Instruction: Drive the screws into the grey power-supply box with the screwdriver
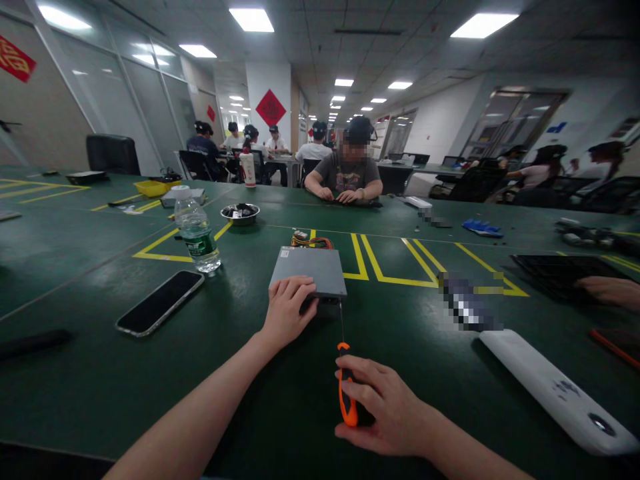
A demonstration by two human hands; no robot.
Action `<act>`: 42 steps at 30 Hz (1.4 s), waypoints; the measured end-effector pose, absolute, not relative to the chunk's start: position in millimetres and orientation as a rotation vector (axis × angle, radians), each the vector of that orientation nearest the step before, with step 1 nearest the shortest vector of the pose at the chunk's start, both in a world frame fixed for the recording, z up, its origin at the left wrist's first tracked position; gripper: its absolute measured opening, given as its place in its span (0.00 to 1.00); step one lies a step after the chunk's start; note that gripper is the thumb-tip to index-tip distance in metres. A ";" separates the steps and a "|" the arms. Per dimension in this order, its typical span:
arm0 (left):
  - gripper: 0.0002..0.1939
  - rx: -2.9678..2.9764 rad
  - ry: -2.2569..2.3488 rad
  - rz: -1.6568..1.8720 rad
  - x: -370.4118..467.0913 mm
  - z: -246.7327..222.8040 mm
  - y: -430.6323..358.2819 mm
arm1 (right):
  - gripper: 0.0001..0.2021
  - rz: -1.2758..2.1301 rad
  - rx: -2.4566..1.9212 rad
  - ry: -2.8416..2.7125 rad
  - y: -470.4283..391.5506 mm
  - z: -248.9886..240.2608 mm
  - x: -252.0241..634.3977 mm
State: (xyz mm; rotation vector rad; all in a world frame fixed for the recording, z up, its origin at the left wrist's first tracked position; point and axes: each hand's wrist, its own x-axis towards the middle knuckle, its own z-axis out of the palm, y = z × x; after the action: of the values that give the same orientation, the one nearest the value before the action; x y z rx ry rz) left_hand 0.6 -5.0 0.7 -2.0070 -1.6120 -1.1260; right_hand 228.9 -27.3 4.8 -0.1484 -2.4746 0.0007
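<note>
A grey metal power supply unit [313,267] lies on the green table, with a bundle of coloured cables [314,241] at its far side. My left hand [291,308] rests on its near left edge, fingers over the top and thumb at the near face. In my right hand [380,400] is a screwdriver [349,393] with an orange and black handle. Its thin shaft points away from me, and the tip meets the near right corner of the unit. Whether the tip sits in a screw is too small to tell.
Left of the unit stand a water bottle [196,233] and a phone [161,303]. Behind is a metal bowl [240,213]. A long white device [555,390] lies at right, near another person's hand [613,291]. A person [347,170] sits opposite.
</note>
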 end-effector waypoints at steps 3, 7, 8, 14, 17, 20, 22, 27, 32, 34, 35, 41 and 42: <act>0.08 -2.013 -1.610 -1.120 0.5 0.7 -5.0 | 0.14 -0.027 -0.151 -2.515 -27.5 5.3 229.8; 0.08 -2.010 -1.611 -1.120 0.7 1.3 -5.2 | 0.14 -0.173 -0.086 -2.521 -27.2 10.9 230.6; 0.09 -2.012 -1.612 -1.120 0.7 1.5 -5.3 | 0.15 -0.187 -0.078 -2.513 -27.0 11.9 231.1; 0.08 -2.015 -1.613 -1.116 0.4 1.2 -5.2 | 0.14 -0.108 -0.111 -2.452 -25.0 7.2 233.8; 0.08 -2.006 -1.598 -1.120 0.6 0.4 -4.4 | 0.16 -0.045 -0.150 -2.467 -24.7 3.9 235.4; 0.09 -2.004 -1.591 -1.113 0.9 0.2 -3.9 | 0.20 -0.008 -0.204 -2.545 -25.9 4.6 237.6; 0.09 -2.008 -1.597 -1.106 0.8 0.3 -3.9 | 0.20 -0.009 -0.198 -2.613 -26.9 7.4 238.4; 0.09 -2.013 -1.599 -1.105 -0.3 -0.3 -3.9 | 0.17 -0.126 -0.119 -2.577 -27.0 13.9 237.5; 0.09 -2.020 -1.593 -1.097 -0.6 0.7 -4.3 | 0.17 -0.084 -0.139 -2.446 -25.3 8.9 239.3; 0.09 -2.024 -1.594 -1.094 -0.3 1.6 -4.8 | 0.18 -0.038 -0.161 -2.435 -24.9 5.9 240.8; 0.09 -2.024 -1.596 -1.094 -0.2 1.9 -5.0 | 0.18 -0.017 -0.170 -2.446 -24.8 4.9 241.4; 0.11 -2.035 -1.620 -1.079 -0.5 2.0 -5.6 | 0.18 -0.064 -0.161 -2.535 -25.4 10.2 241.4; 0.11 -2.040 -1.627 -1.074 -0.7 1.8 -5.6 | 0.18 -0.099 -0.148 -2.538 -25.6 11.5 241.1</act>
State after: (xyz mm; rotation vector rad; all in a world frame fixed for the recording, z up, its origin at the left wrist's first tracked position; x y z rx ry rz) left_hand -0.7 -5.6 1.8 -2.0401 -1.6267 -1.0737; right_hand 241.1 -25.6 11.5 -0.1483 -2.5379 -0.0995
